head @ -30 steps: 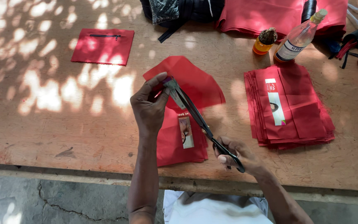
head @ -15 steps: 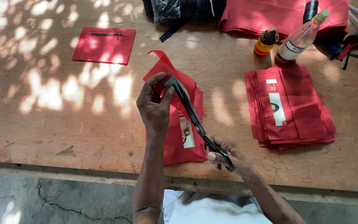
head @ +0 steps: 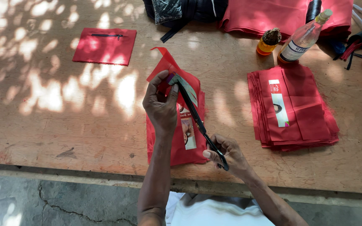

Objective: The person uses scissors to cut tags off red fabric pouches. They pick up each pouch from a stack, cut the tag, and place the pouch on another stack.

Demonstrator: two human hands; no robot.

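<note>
My left hand [head: 161,104] pinches the far end of a black zipper strip [head: 197,121] together with the edge of a red fabric piece [head: 177,138] that carries a printed label. My right hand [head: 227,154] grips the near end of the same zipper, pulling it taut diagonally above the fabric. The red fabric lies on the wooden table [head: 63,117], its top corner folded up.
A stack of red fabric pieces [head: 294,109] lies to the right. A finished red zipper pouch [head: 104,46] lies at the far left. A clear bottle [head: 304,37], a small orange bottle [head: 268,42], red cloth [head: 273,14] and dark material [head: 185,10] line the far edge.
The red fabric piece has been folded and drawn nearer; my left hand has turned and shifted slightly right with the zipper end. My right hand still holds the near end.
</note>
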